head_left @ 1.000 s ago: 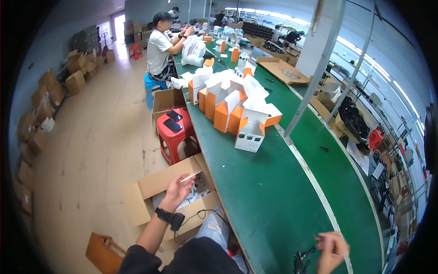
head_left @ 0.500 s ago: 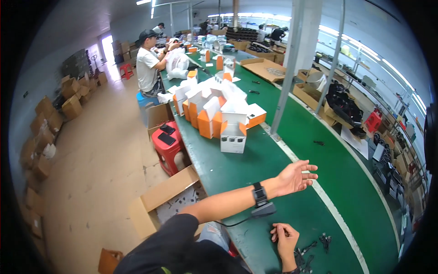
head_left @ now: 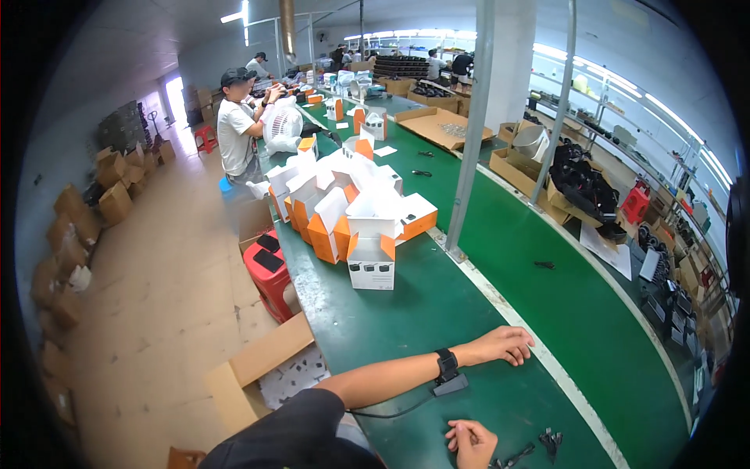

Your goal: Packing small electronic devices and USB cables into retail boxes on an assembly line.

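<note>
My left hand [head_left: 500,346] reaches across the green table [head_left: 344,313] near its pale dividing strip. Its palm faces down and its fingers are loosely bent, with nothing visible in them. A black strap with a small device [head_left: 448,369] sits on that wrist, trailing a cable. Near the bottom edge, my right hand [head_left: 473,445] is curled with the thumb against the fingers. Whatever it may hold is hidden. Black cables [head_left: 550,442] lie in small bundles just right of it. Ahead stand several open white-and-orange boxes [head_left: 372,270], the nearest one upright with its flaps raised.
A metal post [head_left: 469,133] rises beyond the boxes. Left of the table are a red stool [head_left: 269,273] with two dark flat devices and an open carton [head_left: 258,356] with small parts. A person [head_left: 237,129] works farther along. Shelves and cartons line the right side.
My left hand has turned from a raised, spread palm to palm down with bent fingers, lower toward the table. The right hand stays curled. The whole view has shifted slightly.
</note>
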The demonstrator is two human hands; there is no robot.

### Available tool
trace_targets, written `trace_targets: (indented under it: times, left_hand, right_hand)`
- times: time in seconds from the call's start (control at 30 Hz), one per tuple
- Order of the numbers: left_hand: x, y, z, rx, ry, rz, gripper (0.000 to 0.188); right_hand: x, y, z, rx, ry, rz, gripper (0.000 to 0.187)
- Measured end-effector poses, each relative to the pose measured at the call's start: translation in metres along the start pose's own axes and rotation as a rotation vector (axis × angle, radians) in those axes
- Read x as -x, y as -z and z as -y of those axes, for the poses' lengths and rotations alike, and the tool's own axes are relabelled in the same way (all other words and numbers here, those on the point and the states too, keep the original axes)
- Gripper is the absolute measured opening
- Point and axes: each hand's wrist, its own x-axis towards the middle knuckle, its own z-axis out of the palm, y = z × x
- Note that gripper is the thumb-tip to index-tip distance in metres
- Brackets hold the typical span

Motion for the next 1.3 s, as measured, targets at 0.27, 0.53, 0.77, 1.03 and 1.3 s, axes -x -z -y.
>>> trace_targets:
  times: [0.27, 0.53, 0.77, 1.03, 1.3]
  left_hand:
    - [0.001, 0.001, -0.003, -0.066, -0.062, 0.005, 0.035]
    - [0.001, 0.002, 0.0, -0.093, -0.049, 0.017, 0.031]
    - [0.001, 0.001, 0.002, -0.11, -0.052, 0.019, 0.029]
    - [0.0, 0.002, 0.002, -0.113, -0.06, 0.033, 0.03]
    - [0.001, 0.001, 0.002, -0.121, -0.06, 0.037, 0.029]
  right_hand:
    - [-0.001, 0.0, 0.01, 0.0, -0.019, 0.042, 0.018]
    - [-0.001, 0.0, 0.011, -0.018, 0.001, 0.048, 0.018]
    - [0.001, -0.001, 0.008, -0.013, -0.004, 0.056, 0.018]
    - [0.001, -0.001, 0.006, 0.006, 0.0, 0.056, 0.018]
    - [0.002, -0.003, 0.006, -0.013, -0.006, 0.056, 0.018]
